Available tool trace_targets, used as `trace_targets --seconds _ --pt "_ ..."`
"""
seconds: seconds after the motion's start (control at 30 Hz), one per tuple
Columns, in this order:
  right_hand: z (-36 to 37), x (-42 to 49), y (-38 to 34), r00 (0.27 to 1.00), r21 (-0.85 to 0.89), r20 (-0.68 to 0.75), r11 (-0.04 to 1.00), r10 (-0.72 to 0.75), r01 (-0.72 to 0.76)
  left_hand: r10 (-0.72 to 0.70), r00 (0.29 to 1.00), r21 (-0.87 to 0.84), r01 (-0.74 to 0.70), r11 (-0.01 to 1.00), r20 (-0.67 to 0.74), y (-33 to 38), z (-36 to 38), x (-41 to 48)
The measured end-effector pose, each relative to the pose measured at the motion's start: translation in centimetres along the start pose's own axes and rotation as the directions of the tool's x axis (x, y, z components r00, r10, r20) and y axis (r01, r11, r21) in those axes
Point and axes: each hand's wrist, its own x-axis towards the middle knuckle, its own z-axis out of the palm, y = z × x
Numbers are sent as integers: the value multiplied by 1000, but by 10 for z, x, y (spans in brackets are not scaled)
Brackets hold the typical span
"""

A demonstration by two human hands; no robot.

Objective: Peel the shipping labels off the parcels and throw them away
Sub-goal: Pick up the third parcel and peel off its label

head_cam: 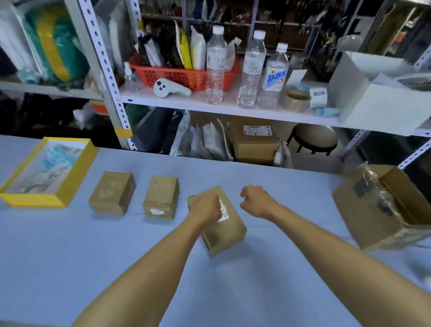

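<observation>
Left hand [204, 207] gripping parcel [227, 235] at its label [223, 211], right hand [255, 201] fisted beside it — contents hidden

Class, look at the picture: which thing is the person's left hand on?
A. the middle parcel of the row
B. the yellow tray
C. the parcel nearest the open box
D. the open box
C: the left hand curls over the top of the parcel at the end of the row nearest the open box.
</observation>
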Motion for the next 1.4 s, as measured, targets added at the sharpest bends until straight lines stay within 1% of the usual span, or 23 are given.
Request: trace_targets --seconds 0.07,0.13,0.27,0.33,0.43,0.5,0.57,0.6,0.67,0.73,0.83,0.9,0.97,1.07,1.2,1.33,1.4 --pt "11 0 -11 999 14 0 999 35 -35 -50 999 -77 51 996 8 -21 -1 -4" --pt "20 0 -17 997 32 -9 997 74 -74 -84 996 -97 85 992 12 -37 -3 -6" --pt "40 -2 -19 989 50 -7 988 150 -149 -113 989 -138 126 982 95 -55 2 1" --pt "46 3 -17 985 43 -15 985 169 -168 -170 980 -163 185 969 101 -55 7 5" --pt "56 11 -14 983 77 -33 981 179 -176 -315 944 -254 331 909 100 -48 24 8" --pt "64 14 -12 981 123 -15 974 194 -191 -379 914 -330 406 852 146 -44 39 8" --pt "78 18 -7 978 204 22 956 210 -210 -393 895 -394 446 803 211 -42 54 6" --pt "86 21 -5 975 246 26 944 222 -222 -389 890 -399 456 796 239 -40 60 5" --pt "100 27 1 972 269 15 936 233 -228 -386 879 -430 474 769 279 -38 69 6" --pt "109 32 6 980 240 -3 952 198 -192 -368 891 -465 453 761 266 -38 70 8" --pt "104 32 4 977 334 2 920 215 -203 -347 907 -511 422 749 240 -45 71 9" --pt "100 29 -3 977 381 35 901 212 -210 -339 917 -518 399 757 212 -52 72 4" --pt "100 19 -12 972 395 68 889 226 -234 -299 939 -484 345 804 173 -60 71 -4" --pt "111 -6 -22 972 468 48 854 231 -227 -179 976 -406 215 888 125 -78 67 -20" --pt "134 -35 -45 980 551 -13 819 201 -160 -92 984 -356 141 924 149 -110 61 -40" --pt "155 -56 -74 975 531 -37 831 218 -166 -68 988 -401 120 908 141 -151 74 -46" --pt "160 -64 -83 968 521 -68 836 242 -173 -62 990 -439 111 892 124 -147 54 -70"
